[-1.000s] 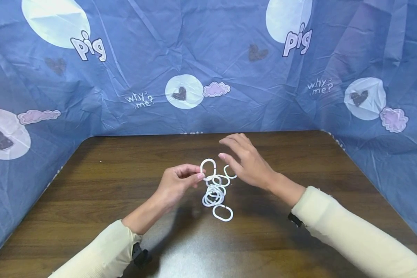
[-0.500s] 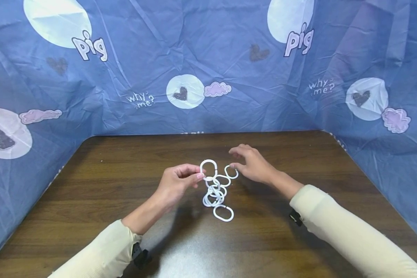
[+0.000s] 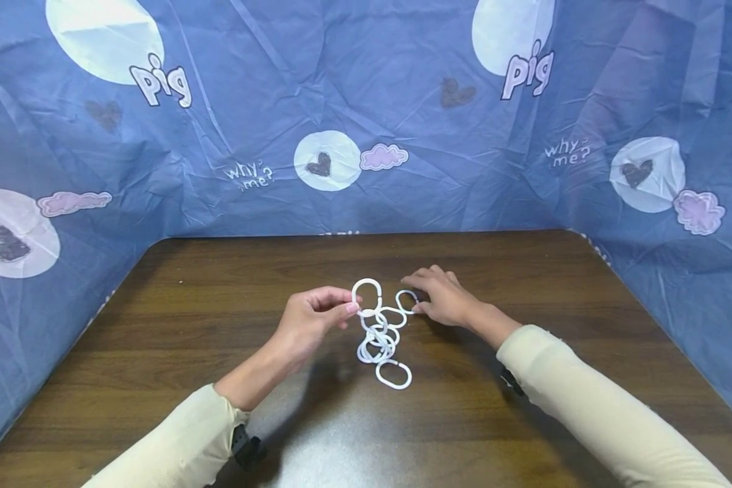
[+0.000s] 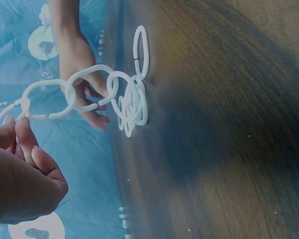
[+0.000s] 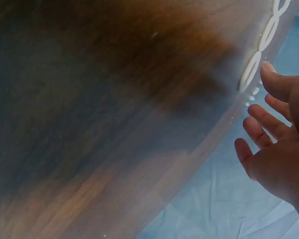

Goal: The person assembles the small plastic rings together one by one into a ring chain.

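Several white plastic rings, oval with a small gap, are linked into a chain. My left hand (image 3: pixel 301 327) pinches one ring (image 3: pixel 367 280) between thumb and fingertips and holds it raised at the table's middle. Linked rings (image 4: pixel 92 68) hang from it, as the left wrist view shows, down to a heap (image 4: pixel 139 102) on the table. My right hand (image 3: pixel 446 298) is beside a ring (image 3: pixel 407 292) at the chain's right end, its thumb near that ring. In the right wrist view its thumb and fingers are spread apart. Whether the thumb touches the ring is unclear.
One white ring (image 3: pixel 395 388) lies at the near end of the heap. The brown wooden table (image 3: pixel 250 271) has blue printed cloth (image 3: pixel 366 81) along its back and sides. Black straps (image 3: pixel 244 447) circle both wrists.
My right hand has come down toward the table beside the right-end ring, and its thumb and fingers have drawn closer together. The left hand keeps its pinch almost in place.
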### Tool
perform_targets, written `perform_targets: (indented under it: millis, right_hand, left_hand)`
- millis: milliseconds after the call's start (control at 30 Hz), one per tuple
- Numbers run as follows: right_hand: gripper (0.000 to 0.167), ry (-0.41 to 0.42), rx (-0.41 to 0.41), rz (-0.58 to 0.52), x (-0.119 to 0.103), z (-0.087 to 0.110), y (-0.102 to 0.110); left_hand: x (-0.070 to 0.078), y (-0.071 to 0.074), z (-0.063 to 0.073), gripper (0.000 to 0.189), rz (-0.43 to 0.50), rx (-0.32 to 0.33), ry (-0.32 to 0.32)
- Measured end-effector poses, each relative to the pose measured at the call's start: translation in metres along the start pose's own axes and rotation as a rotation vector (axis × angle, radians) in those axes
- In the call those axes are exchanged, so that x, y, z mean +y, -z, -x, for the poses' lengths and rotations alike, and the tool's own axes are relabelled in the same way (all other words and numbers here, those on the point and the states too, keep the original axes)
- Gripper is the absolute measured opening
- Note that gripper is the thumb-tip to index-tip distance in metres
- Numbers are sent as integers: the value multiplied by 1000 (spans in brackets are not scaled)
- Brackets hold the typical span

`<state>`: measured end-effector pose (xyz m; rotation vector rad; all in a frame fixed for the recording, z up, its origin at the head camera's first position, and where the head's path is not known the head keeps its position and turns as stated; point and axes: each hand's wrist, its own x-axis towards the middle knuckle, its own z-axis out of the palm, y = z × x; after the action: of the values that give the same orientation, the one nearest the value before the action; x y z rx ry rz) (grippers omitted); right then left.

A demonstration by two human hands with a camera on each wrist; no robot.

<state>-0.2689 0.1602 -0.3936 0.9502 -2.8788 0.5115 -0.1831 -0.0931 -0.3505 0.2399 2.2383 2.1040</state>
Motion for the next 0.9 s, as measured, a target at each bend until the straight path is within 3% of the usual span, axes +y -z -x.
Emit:
perform_targets:
  millis: [300,567,900]
  right_hand:
    - [58,8,-100,131,0,-1,-8]
    - [51,44,-126,197,0,-1,-11]
    - [43,72,-102,215,1,-6,-13]
  left_hand:
    - [-1,1,1,15,-14,-13,-5]
    - [-2,2,1,12,-28,3,13]
    - [-2,2,1,15,-34,5,6]
